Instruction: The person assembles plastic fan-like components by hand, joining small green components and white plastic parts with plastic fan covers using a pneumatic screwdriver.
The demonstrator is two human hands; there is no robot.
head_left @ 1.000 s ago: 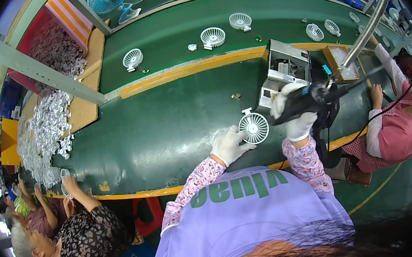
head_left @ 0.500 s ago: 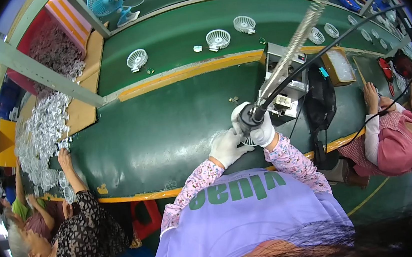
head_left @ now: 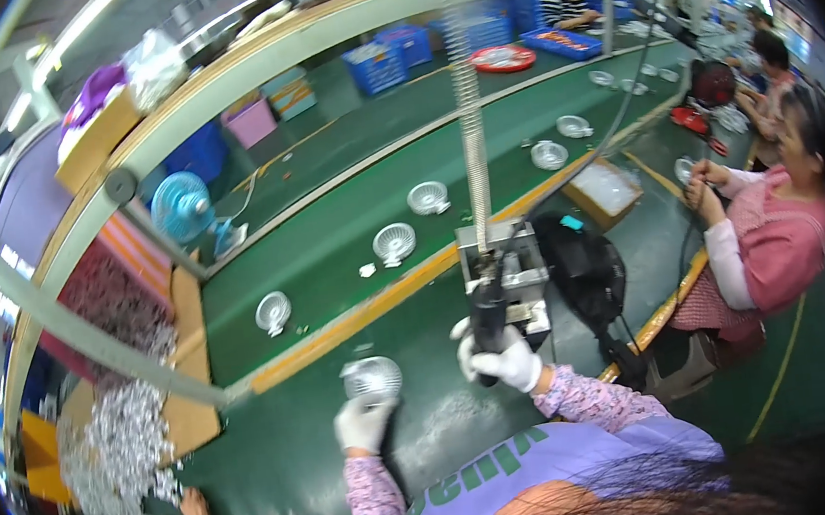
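My left hand [head_left: 364,425], in a white glove, is stretched out over the green bench [head_left: 293,461]. Its fingers grip the near edge of a round white fan grille [head_left: 375,376]. Upright in my gloved right hand [head_left: 510,360] is a black electric screwdriver [head_left: 488,312], hanging from a long coiled spring [head_left: 470,121]. Just behind the screwdriver stands a grey metal box-shaped device [head_left: 524,264]; whether the tool's tip touches anything is not visible.
Several white fan grilles [head_left: 394,244] lie on the green conveyor belt [head_left: 324,277] beyond the yellow edge. A black bag [head_left: 584,265] and a box of clear bags [head_left: 604,189] are at right. Small clear parts [head_left: 126,448] heap up at left. Co-workers sit on both sides.
My hands have moved apart: the left went left with the fan grille, while the right stays with the screwdriver. My view has tilted up and turned.
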